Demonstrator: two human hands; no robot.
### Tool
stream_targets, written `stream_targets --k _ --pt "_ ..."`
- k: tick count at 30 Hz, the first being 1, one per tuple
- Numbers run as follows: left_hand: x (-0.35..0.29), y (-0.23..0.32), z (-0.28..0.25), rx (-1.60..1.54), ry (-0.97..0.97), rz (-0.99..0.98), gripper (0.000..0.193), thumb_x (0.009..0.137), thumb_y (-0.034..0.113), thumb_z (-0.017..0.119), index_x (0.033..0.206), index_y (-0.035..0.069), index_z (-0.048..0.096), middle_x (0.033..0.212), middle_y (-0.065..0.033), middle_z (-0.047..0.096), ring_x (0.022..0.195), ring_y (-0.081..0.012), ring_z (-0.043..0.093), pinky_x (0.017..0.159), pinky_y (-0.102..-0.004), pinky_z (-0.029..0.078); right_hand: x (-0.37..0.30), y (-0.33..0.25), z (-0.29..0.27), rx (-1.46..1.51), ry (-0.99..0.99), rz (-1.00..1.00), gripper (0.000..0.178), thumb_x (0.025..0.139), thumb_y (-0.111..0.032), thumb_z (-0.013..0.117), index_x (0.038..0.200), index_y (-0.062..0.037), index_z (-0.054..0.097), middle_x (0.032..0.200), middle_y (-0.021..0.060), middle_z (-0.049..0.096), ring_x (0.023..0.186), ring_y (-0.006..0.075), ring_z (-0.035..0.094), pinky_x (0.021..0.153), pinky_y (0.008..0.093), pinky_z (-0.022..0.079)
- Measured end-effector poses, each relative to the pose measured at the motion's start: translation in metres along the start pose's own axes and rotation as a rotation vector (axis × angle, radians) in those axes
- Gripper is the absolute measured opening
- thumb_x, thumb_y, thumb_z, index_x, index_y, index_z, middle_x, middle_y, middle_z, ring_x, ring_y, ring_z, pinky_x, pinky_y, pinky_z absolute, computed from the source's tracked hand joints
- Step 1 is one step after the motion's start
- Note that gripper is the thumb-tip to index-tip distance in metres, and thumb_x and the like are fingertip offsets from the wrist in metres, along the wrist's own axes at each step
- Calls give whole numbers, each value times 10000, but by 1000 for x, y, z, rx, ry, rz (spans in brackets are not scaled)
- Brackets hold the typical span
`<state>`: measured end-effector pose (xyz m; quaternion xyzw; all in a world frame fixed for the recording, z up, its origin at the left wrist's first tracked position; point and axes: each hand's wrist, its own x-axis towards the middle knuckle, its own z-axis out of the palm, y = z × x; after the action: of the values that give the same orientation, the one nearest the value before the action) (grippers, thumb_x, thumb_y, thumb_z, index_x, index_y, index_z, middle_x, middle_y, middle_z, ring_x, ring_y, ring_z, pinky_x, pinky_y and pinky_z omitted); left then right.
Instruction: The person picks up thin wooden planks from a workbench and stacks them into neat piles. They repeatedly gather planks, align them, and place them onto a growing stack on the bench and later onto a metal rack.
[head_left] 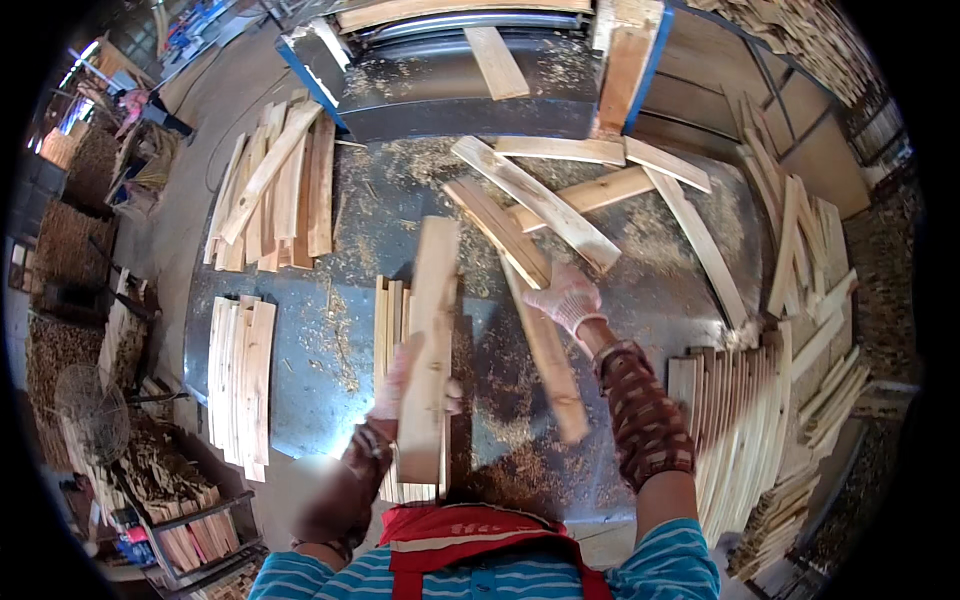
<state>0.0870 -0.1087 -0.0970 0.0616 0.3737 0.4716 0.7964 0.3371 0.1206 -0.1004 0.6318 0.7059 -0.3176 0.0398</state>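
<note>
Head view: your left hand (393, 385) is clasping a plank (430, 320) by both long edges over a stack (391, 318), a sound hold for something probably light and stiff; your right hand (567, 298) is pinching a board (495, 225) at its near end.

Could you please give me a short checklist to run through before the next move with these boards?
1. Left hand has hold of the upright plank: ok, fingers show at both edges.
2. Right hand has the near end of the angled board: ok.
3. Right hand gloved: ok, a pale glove covers it.
4. Worktable free of loose shavings: not ok, they lie scattered across it.
5. Machine bed free of wood: not ok, a short board lies there.
6. Machine rollers stopped: cannot tell from a still picture.
</note>
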Motion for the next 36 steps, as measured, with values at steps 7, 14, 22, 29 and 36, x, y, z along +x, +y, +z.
stream_targets --k 7,14,22,29,36 --pt "-115 15 -145 380 546 47 667 946 676 486 1179 56 565 898 -158 691 717 -279 680 630 -400 586 -101 122 91 1414 -324 192 532 917 -495 654 1131 -8 638 929 140 687 705 264 661 656 406 556" --pt "-97 -69 -236 704 789 -67 601 948 405 660 1429 69 527 862 -10 649 682 -119 581 587 -316 521 -165 80 85 1892 -357 173 665 981 -648 426 1188 -33 574 878 157 666 648 251 644 577 403 563" --pt "-62 -63 -152 590 741 598 564 908 95 692 1432 21 496 1404 -170 567 1191 -229 613 959 -317 530 -152 40 128 1638 116 28 429 930 -328 701 1244 -45 627 1044 68 697 821 162 659 714 309 567" --pt "-20 -57 15 392 17 7 650 903 324 741 1434 45 491 1405 -151 567 1310 -248 511 1176 -385 306 -163 -41 164 1015 625 -111 316 952 -204 683 1194 -2 651 1045 84 707 939 163 644 851 299 511" --pt "-11 -40 -36 286 99 73 490 906 82 697 1353 -38 535 1177 -114 692 1074 -214 646 1021 -316 473 -169 -9 186 31 210 215 960 725 -453 776 1487 -101 310 1487 152 392 1340 371 417 1063 490 416"
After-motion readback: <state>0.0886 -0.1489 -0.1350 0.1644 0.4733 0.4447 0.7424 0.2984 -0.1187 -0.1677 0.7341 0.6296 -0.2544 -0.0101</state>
